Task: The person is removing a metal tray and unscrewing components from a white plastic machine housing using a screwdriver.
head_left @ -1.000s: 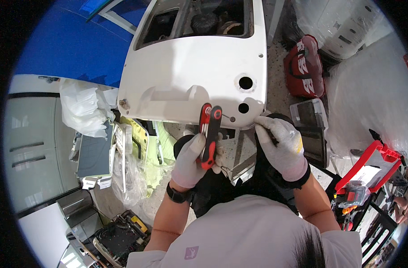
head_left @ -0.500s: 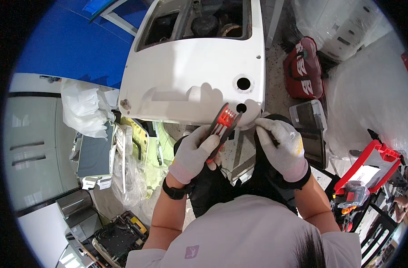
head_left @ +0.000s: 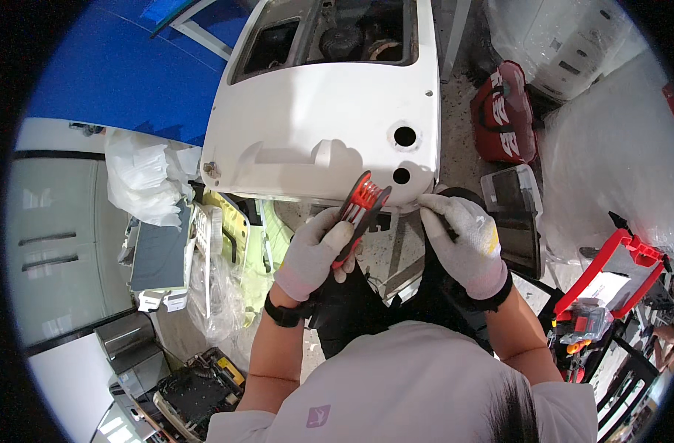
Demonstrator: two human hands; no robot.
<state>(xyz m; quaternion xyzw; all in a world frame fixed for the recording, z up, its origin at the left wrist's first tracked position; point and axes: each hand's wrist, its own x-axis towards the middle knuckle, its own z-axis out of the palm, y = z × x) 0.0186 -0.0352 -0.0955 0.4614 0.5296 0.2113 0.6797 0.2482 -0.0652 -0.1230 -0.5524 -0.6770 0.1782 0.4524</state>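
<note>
Gloved in white, my left hand is closed round a red and black folding hex key set, held tilted in front of a large white machine housing. My right hand, also gloved, reaches to the housing's near right corner. Its fingers are curled, with the fingertips at the edge; what they grip there, if anything, is hidden. Two round black holes pierce the housing's top near that corner. Farther back a framed opening shows dark parts inside.
On the right lie a red bag, a clear plastic box and a red-handled tool tote. Plastic-wrapped white units stand beyond. Left are white foam sheets, panels and a blue surface.
The hex key set has turned and shifted slightly left with my left hand. My right hand stays at the housing's corner, and the view has shifted a little.
</note>
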